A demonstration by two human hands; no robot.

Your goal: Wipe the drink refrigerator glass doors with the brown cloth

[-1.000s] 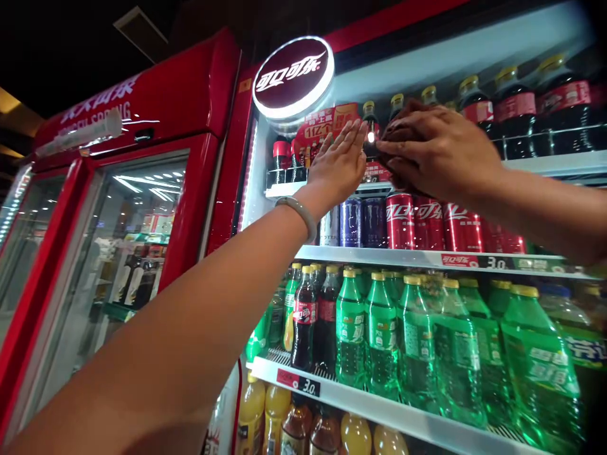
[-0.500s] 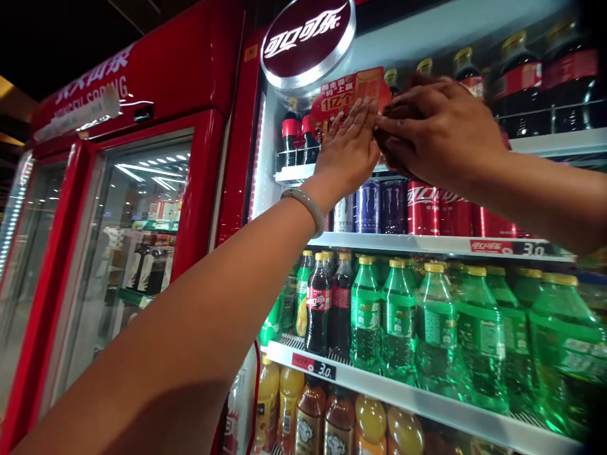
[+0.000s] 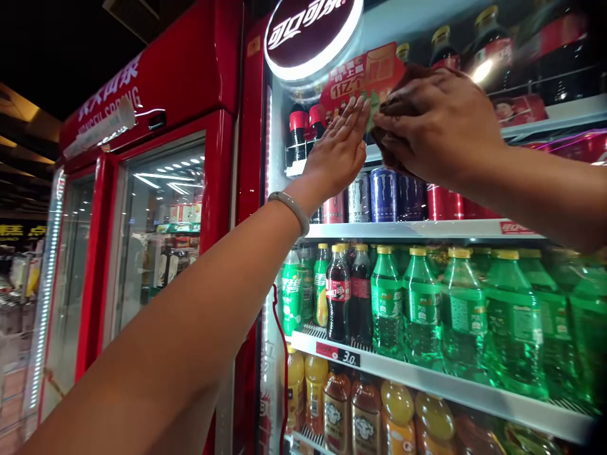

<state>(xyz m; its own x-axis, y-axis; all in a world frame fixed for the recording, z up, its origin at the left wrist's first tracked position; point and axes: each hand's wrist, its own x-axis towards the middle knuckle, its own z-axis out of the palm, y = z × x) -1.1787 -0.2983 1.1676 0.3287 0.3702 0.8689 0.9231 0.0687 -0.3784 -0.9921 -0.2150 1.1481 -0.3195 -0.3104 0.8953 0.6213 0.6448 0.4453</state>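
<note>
My left hand (image 3: 337, 146), a grey bangle (image 3: 290, 208) at its wrist, lies flat with fingers stretched out against the glass door of the drinks cooler. Its fingertips rest at the lower edge of a red printed sticker (image 3: 353, 74) on that glass. Close by on the right, my right hand (image 3: 443, 120) grips a dark brown cloth (image 3: 392, 146) and presses it to the door beside the sticker. Part of the cloth is hidden under the fingers. Behind the hands, cola bottles (image 3: 441, 47) stand on the top shelf and cans (image 3: 383, 194) on the one below.
A round lit sign (image 3: 313, 38) juts out above the hands. Green soda bottles (image 3: 386, 303) fill a lower shelf, with yellow juice bottles (image 3: 397, 404) under them. To the left stands another red cooler (image 3: 190, 82) with closed glass doors.
The view has shifted, showing more of the aisle at left. My right hand with the cloth has moved slightly apart from my left hand, which stays flat on the glass.
</note>
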